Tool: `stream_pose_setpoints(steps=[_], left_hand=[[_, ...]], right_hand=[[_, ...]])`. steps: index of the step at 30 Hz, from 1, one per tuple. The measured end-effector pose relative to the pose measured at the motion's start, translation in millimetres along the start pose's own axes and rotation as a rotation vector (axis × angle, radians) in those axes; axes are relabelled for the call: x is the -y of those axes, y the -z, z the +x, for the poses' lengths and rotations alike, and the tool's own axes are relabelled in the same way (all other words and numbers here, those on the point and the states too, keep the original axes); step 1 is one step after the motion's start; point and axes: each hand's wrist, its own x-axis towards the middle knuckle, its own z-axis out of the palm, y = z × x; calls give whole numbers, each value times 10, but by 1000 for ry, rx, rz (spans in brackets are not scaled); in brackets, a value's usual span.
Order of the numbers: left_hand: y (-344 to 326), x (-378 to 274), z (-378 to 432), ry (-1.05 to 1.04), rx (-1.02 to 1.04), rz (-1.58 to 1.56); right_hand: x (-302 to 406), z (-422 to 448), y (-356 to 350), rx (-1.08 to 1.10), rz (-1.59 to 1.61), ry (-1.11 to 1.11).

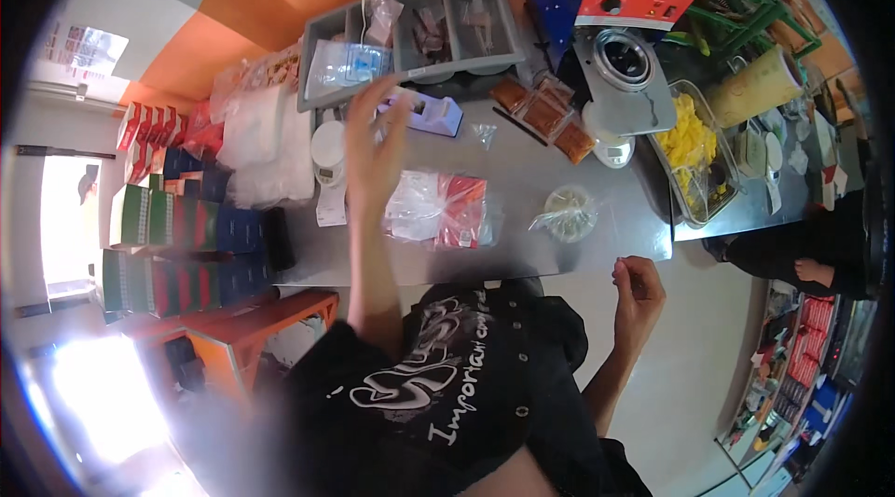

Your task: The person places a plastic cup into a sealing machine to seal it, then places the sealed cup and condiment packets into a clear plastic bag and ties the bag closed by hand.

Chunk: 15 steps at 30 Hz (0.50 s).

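My left hand [381, 126] is raised over the steel counter, blurred, fingers apart, beside a lilac tape dispenser [437, 114]; nothing shows in it. Off the counter's front edge, at the right, is my right hand [638, 284], thumb and fingertips drawn together; whether something small is between them cannot be told. Between the hands lie a plastic-wrapped red and white packet [461, 210] and a round tub in clear plastic [570, 214]. A small clear plastic piece [484, 135] lies behind the packet. A white kitchen scale [328, 154] stands left of my left forearm.
A grey divided bin [521, 42] stands at the back. Sachets of brown sauce [545, 112], a second scale [615, 151] and a tray of yellow food [734, 182] are to the right. Stacked boxes [168, 217] and plastic bags [259, 140] fill the left. Another person's hand [814, 272] shows far right.
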Motion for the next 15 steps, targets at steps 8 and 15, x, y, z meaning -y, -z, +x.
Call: stream_pose_setpoints(steps=[8,15], left_hand=[[759,855,-954,295,136,103],[737,1284,-952,598,108,-796]], right_hand=[[273,-216,-861,339,65,39],[396,-222,-1347,463,-70,96]])
